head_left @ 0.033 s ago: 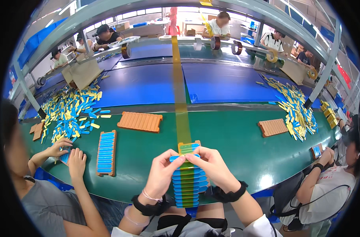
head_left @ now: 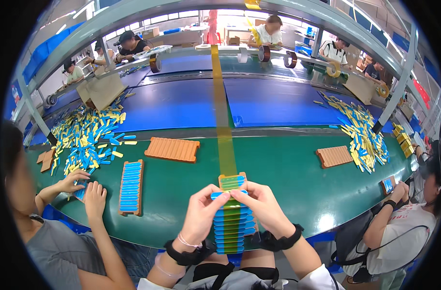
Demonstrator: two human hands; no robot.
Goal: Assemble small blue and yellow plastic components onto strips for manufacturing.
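Green bench (head_left: 288,179); both hands (head_left: 201,215) (head_left: 264,208) hold blue-filled tray (head_left: 232,217).

A tray (head_left: 232,212) sits on the table (head_left: 288,188) between the left hand (head_left: 201,212) and right hand (head_left: 264,208). A tape strip (head_left: 223,121) runs back from it. Another full tray (head_left: 131,187) lies to the left, with a pile of small pieces (head_left: 87,137) behind it.

The table (head_left: 298,188) has a smooth green top with a soft sheen, catching glare near its front edge. The slotted tray (head_left: 231,181) between both hands looks like matt orange-brown plastic, ribbed; the blue strips (head_left: 232,223) in it are glossy plastic. An amber tape (head_left: 222,121), translucent and shiny, runs toward the table's far edge. Black cloth bands (head_left: 278,240) wrap the wrists.
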